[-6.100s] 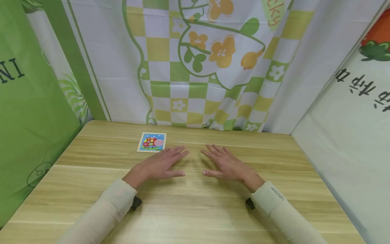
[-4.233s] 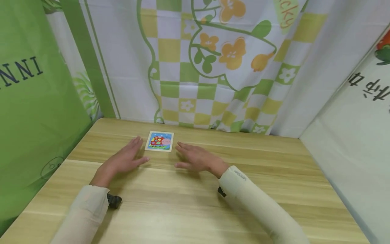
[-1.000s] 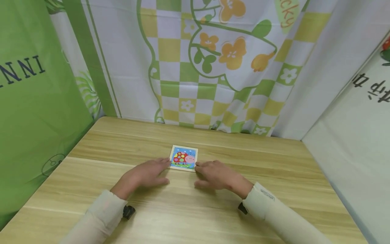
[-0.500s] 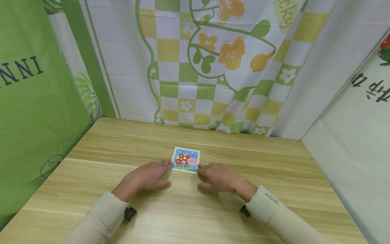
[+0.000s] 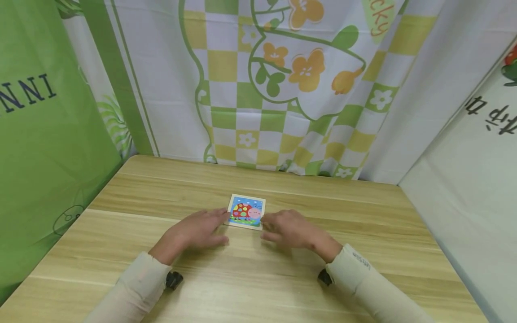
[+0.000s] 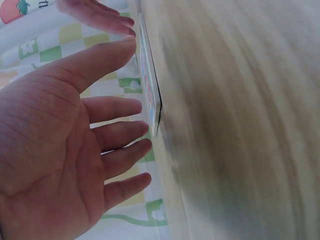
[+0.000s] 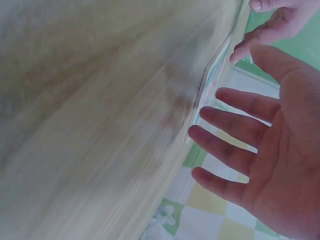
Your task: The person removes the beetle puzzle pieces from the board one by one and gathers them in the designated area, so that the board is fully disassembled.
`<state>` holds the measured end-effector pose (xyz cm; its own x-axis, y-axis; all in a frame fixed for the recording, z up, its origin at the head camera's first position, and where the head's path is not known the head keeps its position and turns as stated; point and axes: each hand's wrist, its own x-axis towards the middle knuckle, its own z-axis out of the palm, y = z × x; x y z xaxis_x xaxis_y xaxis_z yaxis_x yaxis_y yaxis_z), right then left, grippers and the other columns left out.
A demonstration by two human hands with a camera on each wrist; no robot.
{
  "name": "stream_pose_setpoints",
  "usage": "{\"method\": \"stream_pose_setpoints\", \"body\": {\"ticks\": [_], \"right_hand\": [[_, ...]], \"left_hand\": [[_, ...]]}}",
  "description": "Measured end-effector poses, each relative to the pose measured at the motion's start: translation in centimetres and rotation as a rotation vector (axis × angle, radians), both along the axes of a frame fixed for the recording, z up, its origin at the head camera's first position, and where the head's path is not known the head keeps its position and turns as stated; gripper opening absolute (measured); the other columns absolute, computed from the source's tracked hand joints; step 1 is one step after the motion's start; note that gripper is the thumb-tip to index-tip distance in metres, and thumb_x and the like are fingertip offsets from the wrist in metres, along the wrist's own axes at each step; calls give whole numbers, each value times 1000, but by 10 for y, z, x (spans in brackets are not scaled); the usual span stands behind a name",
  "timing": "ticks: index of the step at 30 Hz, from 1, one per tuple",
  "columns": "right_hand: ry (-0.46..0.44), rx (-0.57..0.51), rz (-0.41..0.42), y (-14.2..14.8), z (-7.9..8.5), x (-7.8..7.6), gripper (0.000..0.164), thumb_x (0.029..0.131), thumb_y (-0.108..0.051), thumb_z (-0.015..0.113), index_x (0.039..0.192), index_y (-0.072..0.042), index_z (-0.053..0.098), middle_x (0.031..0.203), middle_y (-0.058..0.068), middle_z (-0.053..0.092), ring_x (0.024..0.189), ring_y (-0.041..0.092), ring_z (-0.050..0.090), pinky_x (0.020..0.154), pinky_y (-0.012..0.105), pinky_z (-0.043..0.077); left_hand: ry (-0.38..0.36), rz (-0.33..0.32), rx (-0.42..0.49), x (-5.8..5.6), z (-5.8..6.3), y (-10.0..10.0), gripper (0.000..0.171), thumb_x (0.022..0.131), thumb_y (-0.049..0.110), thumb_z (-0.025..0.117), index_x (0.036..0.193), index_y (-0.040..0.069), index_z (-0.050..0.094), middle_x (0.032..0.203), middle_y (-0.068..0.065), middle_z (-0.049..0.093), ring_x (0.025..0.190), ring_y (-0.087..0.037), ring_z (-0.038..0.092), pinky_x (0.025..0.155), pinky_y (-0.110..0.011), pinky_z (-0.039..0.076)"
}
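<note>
A thin square board [image 5: 247, 211] with a pale border lies flat on the wooden table, showing a spotted ladybug on blue. In the head view my left hand [image 5: 195, 232] is at its left edge, fingertips overlapping the border. On the other side my right hand [image 5: 294, 229] has its fingertips close to the right edge. The left wrist view shows the left hand's fingers [image 6: 120, 135] spread and nearly straight beside the edge of the board [image 6: 149, 80]. Likewise, the right wrist view has the right hand's fingers [image 7: 230, 125] extended near the board, with nothing gripped.
The wooden table [image 5: 226, 287] runs back to a checked, flowered curtain [image 5: 262, 112]. A green cloth [image 5: 44, 157] hangs along the left side and a white one [image 5: 464, 179] along the right. Black wrist cameras sit under both cuffs.
The ladybug board has moved from the back left to the table's middle, right and toward me, between both hands. In the last half second the right hand has risen slightly; the board stays nearly still.
</note>
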<state>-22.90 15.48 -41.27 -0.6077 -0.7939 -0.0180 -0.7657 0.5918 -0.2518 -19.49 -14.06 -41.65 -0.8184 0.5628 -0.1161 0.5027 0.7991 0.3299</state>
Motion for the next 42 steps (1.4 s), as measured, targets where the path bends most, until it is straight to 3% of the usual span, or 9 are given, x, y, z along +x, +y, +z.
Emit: {"method": "stream_pose_setpoints", "body": {"ticks": [6,12,22,30,42], "right_hand": [[-58,-129,-145,-2,1,-15,38,102,-28,67,131,-4,68,121,9,72,106,25,69,88,46,55],[-67,-139,-252,-7,-2,-31,45,98,-31,72,133,-3,65,123,11,69,107,27,67,89,47,54],[-54,-36,-292,-18,-13,-47,56,94,-42,77,135,-6,64,118,10,61,102,23,57,84,44,51],[-84,-6,-304,-23,-14,-53,59,94,-41,76,139,-7,61,125,13,58,111,29,57,92,48,50],[-159,-21,-299,-24,-12,-60,54,92,-38,79,133,-7,62,121,10,57,107,25,57,93,45,49]], "left_hand": [[42,-61,37,-10,0,9,65,101,33,67,153,1,47,159,-21,38,146,-39,36,116,-53,31],[54,-130,47,-25,-5,24,58,102,30,67,152,5,51,161,-19,36,148,-40,32,117,-53,28],[-5,-145,19,-41,-9,35,56,103,31,65,156,24,49,166,-19,24,150,-42,24,116,-57,28],[-60,-133,30,-47,-12,36,55,103,32,63,156,25,49,167,-17,23,151,-42,22,113,-59,32],[-65,-129,-13,-52,-10,36,53,104,28,64,155,27,50,166,-15,28,150,-41,26,113,-58,34]]}}
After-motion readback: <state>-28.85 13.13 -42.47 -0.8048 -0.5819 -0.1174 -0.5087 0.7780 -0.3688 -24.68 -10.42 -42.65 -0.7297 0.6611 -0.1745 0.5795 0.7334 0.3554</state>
